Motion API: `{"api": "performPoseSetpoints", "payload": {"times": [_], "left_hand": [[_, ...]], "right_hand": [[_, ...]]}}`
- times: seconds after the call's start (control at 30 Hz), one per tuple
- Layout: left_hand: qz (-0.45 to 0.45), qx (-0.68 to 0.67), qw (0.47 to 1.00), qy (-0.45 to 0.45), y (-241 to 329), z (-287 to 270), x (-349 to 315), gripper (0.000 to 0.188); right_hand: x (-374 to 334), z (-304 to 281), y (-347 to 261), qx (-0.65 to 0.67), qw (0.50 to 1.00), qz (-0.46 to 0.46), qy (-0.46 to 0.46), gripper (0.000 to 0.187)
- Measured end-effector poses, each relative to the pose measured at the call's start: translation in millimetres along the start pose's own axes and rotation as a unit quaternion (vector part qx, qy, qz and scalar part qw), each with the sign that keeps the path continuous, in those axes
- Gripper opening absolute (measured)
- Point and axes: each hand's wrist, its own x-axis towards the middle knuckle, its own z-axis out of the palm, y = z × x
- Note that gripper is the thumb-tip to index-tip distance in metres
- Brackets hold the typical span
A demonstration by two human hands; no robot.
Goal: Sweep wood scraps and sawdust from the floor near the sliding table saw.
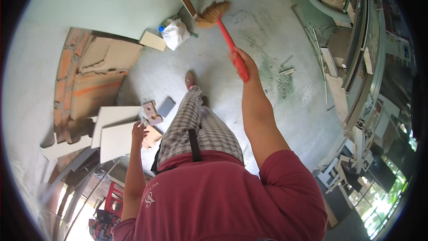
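Note:
My right hand (245, 59) is closed around the red handle of a broom (230, 40), held out ahead of me. Its tan bristles (213, 14) fan out beside the foot of a brown wooden strip at the wall. Down at my left side, my left hand (139, 133) hangs with loosely bent fingers apart, and no held object can be made out. Close by that hand are pale flat boards (119, 139), a brown block with holes (152, 112) and a grey rectangular piece (166, 106).
Swept-up debris and small offcuts (285, 82) lie on the concrete floor (267, 120) to the right. A white plastic bag (175, 34) sits by the wall near a cream block (153, 40). Stacked boards (339, 98) and scrap line the right side, with a grey corrugated hose (321, 4) above.

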Motion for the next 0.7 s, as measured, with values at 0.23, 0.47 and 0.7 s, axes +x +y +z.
{"api": "performPoseSetpoints", "payload": {"times": [0.23, 0.47, 0.7], "left_hand": [[0.071, 0.041, 0.997, 0.007, 101, -15, 48, 0.039], [0.105, -0.087, 0.985, -0.102, 167, 2, 86, 0.037], [0.013, 0.123, 0.988, -0.095, 169, 32, 89, 0.04]], "right_hand": [[-105, -73, 40, 0.153, 0.967, -0.035, 0.203, 0.024], [-208, -75, 59, 0.172, 0.928, -0.044, 0.327, 0.023], [-210, -26, 72, 0.193, 0.928, -0.117, 0.295, 0.051]]}}
